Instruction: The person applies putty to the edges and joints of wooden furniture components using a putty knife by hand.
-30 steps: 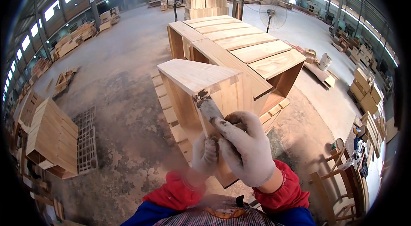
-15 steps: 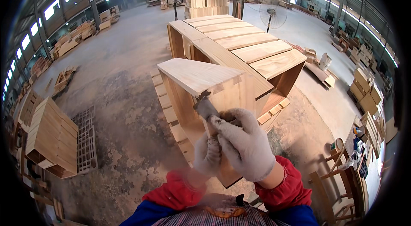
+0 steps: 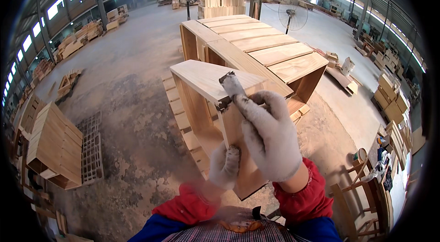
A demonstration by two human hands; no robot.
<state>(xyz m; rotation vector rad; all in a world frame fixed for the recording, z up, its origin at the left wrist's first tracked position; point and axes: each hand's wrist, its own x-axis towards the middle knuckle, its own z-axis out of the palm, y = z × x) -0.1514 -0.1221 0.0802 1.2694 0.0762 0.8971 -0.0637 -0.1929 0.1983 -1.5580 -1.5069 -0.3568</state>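
Observation:
My right hand [image 3: 270, 134], in a white work glove, grips a putty knife [image 3: 230, 87] whose smeared blade lies against the top front edge of a light wooden box [image 3: 201, 79]. My left hand [image 3: 225, 165], also gloved, rests lower down against the front face of the same box, fingers curled with filler on the tips. The box stands open-sided on a wooden pallet [image 3: 183, 120], right in front of me.
Behind the box stands a row of larger wooden cabinets [image 3: 261, 49]. A stack of wooden boxes [image 3: 50, 143] and a grey plastic pallet [image 3: 91, 152] lie at the left. A pedestal fan [image 3: 292, 13] stands at the back, wooden chairs [image 3: 362, 191] and stacked parts at the right.
My right hand has drawn the putty knife slightly along the box's front edge, and the blade now points more upward. The left hand has stayed on the front face.

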